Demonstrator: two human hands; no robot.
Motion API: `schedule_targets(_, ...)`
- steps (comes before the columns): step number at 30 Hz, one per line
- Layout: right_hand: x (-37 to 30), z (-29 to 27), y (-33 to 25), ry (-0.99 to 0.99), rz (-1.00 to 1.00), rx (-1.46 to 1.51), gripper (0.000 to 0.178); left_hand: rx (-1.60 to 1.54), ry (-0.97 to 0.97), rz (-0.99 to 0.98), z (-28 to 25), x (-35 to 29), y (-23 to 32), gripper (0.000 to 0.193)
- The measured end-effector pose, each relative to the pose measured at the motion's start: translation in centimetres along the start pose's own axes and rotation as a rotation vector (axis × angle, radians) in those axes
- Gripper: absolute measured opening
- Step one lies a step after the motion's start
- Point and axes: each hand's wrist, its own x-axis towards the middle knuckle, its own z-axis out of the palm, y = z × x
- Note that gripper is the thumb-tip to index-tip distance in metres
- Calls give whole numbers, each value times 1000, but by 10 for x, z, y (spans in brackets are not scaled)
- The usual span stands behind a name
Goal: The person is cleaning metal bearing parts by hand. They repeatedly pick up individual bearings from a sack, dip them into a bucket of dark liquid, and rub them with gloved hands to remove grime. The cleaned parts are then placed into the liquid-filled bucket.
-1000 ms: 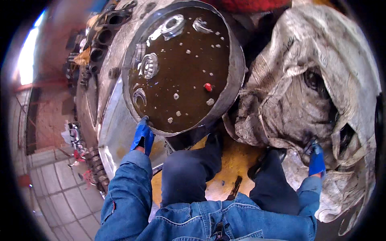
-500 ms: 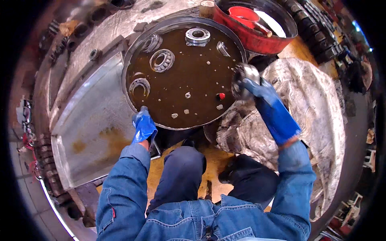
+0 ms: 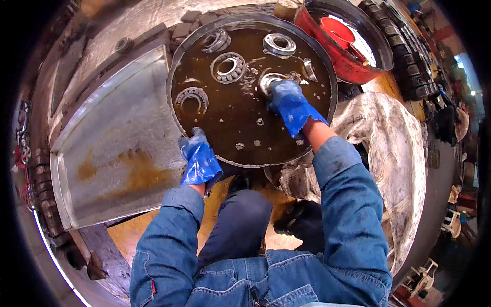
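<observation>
Holding bearing (image 3: pixel 262 85) in right hand (image 3: pixel 288 101), fingers curled on it; left hand (image 3: pixel 196 152) touching basin rim (image 3: pixel 333 88), finger spread unclear.

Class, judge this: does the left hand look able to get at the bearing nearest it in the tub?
Probably yes: the left hand is at the near-left rim of the tub, that bearing shows just beyond, and nothing visible blocks the way; the right hand is well off to the right.

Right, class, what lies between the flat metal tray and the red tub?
In the head view, the round basin, holding metal rings in brown liquid, lies between tray and tub.
</observation>
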Motion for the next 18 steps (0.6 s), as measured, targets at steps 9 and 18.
schedule_targets(9,-35,-7,62,355,59,-382,19,-56,-249,248,24,37,-35,27)
schedule_targets(18,-300,85,175,327,735,422,33,-180,-873,218,-37,26,5,47)
